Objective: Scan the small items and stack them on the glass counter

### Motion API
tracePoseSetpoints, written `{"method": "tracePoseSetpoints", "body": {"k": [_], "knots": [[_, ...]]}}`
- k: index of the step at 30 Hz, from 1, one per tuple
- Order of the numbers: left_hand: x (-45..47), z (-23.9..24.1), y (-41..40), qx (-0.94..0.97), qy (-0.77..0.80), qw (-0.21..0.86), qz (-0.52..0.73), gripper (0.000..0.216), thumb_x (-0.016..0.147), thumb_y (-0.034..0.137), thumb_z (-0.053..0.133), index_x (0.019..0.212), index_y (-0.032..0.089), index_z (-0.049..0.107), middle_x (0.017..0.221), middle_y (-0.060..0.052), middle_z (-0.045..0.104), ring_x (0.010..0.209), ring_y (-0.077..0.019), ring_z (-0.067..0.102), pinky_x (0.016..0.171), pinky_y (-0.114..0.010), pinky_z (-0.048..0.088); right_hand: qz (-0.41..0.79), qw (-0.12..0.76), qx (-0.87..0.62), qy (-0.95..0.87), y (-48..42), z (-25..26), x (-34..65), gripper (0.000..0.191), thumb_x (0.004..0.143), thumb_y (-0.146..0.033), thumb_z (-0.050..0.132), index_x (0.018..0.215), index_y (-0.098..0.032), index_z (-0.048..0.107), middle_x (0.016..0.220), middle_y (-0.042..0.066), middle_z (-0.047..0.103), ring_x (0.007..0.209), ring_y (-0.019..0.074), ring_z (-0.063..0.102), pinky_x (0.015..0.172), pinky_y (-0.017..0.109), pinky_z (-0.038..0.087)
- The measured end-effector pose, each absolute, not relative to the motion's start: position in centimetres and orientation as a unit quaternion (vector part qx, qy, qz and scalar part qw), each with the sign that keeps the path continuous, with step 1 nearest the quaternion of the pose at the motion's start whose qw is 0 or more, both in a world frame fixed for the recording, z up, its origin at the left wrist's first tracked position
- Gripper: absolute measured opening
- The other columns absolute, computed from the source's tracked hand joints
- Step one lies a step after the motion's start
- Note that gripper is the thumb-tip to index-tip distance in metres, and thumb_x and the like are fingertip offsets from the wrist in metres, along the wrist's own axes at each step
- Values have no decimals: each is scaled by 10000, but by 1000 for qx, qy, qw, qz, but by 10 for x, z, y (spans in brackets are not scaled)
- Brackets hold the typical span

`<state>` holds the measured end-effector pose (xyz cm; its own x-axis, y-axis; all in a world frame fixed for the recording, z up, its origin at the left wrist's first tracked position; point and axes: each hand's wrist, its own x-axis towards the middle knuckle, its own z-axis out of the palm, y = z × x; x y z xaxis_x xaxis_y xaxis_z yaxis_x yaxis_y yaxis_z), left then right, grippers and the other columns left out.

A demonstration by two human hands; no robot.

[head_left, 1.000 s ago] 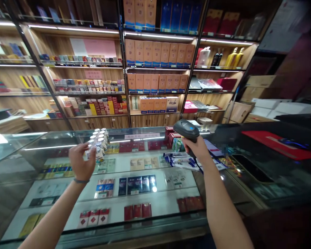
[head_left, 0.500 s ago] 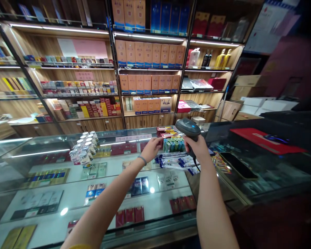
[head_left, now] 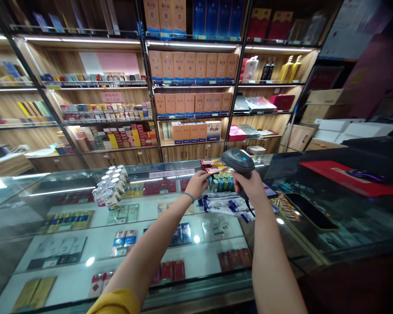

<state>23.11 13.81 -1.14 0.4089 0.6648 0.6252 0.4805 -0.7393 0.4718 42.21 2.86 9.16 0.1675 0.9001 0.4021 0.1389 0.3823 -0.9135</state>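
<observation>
My right hand (head_left: 251, 188) is wrapped around the handle of a dark barcode scanner (head_left: 238, 160), whose cable hangs down below. The scanner's head, with a small blue light on top, points left and forward. To its left, my left hand (head_left: 196, 185) pinches a red-wrapped packet (head_left: 215, 169); the fingers partly hide it. Right under the two hands stands a cluster of green cylindrical items (head_left: 221, 183). Nearer me lie several white-and-blue slim packets (head_left: 218, 203) on the glass counter. More red packets (head_left: 211, 162) are stacked just behind.
Small jars with silver lids (head_left: 111, 185) stand on the left of the glass counter (head_left: 140, 218), which has boxes displayed inside. A dark phone (head_left: 311, 210) and a red mat (head_left: 347, 178) with a mouse lie to the right. Shelves of orange boxes (head_left: 193, 67) line the wall.
The view has swung slightly left, so the counter goods appear further right. My left hand's fingers have moved a little toward the scanner, with the red packet now below its nose.
</observation>
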Motion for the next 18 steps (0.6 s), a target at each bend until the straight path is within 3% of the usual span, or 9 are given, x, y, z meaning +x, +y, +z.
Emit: {"method": "tracePoseSetpoints", "body": {"k": [7, 11, 18], "knots": [[221, 1, 125, 796, 382, 190, 429, 214, 749, 135, 726, 945, 181, 653, 976, -68, 653, 949, -224, 610, 911, -398, 495, 316, 605, -461, -567, 26, 94, 418, 361, 754, -454, 742, 587, -202, 545, 464, -51, 512, 348, 87, 451, 362, 225, 345], [189, 12, 104, 673, 414, 316, 525, 225, 812, 260, 707, 998, 186, 606, 940, -54, 674, 856, -187, 643, 834, -358, 523, 329, 601, -451, -572, 22, 97, 408, 325, 764, -449, 732, 624, -211, 560, 462, -58, 508, 352, 89, 454, 363, 221, 341], [89, 28, 51, 432, 392, 511, 631, 515, 736, 463, 793, 1132, 185, 617, 924, -48, 689, 747, -151, 669, 636, -265, 559, 380, 573, -414, -597, 20, 92, 374, 301, 759, -421, 749, 649, -200, 576, 500, -47, 541, 367, 95, 468, 385, 237, 372]]}}
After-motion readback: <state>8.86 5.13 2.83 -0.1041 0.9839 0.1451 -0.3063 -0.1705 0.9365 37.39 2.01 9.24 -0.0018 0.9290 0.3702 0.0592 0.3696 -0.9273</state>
